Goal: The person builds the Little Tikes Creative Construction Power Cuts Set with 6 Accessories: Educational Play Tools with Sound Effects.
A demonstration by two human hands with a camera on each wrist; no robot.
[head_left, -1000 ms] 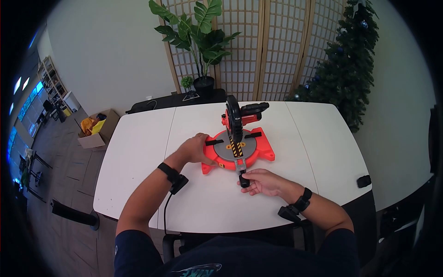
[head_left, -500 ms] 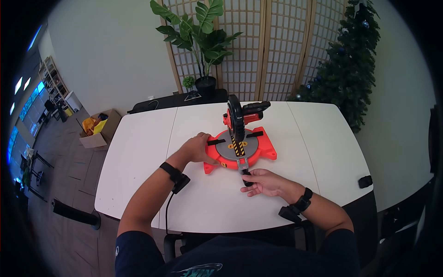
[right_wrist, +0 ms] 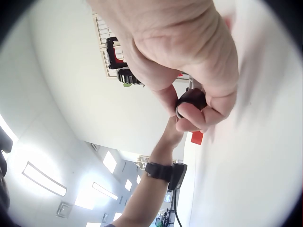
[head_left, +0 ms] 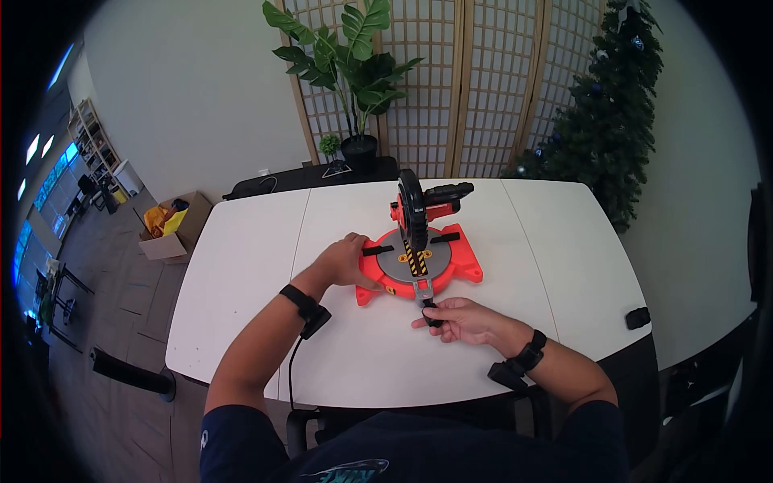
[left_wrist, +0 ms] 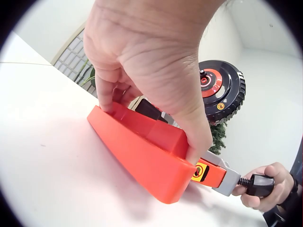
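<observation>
An orange-red toy miter saw (head_left: 462,262) with a grey round turntable (head_left: 440,256) stands on the white table. Its black toothed blade (head_left: 413,211) is raised above the turntable. My left hand (head_left: 341,260) grips the left end of the base, thumb on the front side and fingers over the back, as the left wrist view shows. My right hand (head_left: 467,320) pinches the black knob (left_wrist: 261,185) at the front of the saw between thumb and fingers. A threaded shaft (left_wrist: 245,181) shows between that knob and the grey bracket (left_wrist: 228,178).
A small black object (head_left: 637,318) lies at the table's right edge. Behind the white table (head_left: 241,290) stand a potted plant (head_left: 359,150), a folding screen (head_left: 499,88) and a decorated tree (head_left: 600,121). An open cardboard box (head_left: 181,233) sits on the floor at left.
The right thumb and fingers have shifted around the black knob. The left hand keeps its hold on the base, and the saw stays in place on the table.
</observation>
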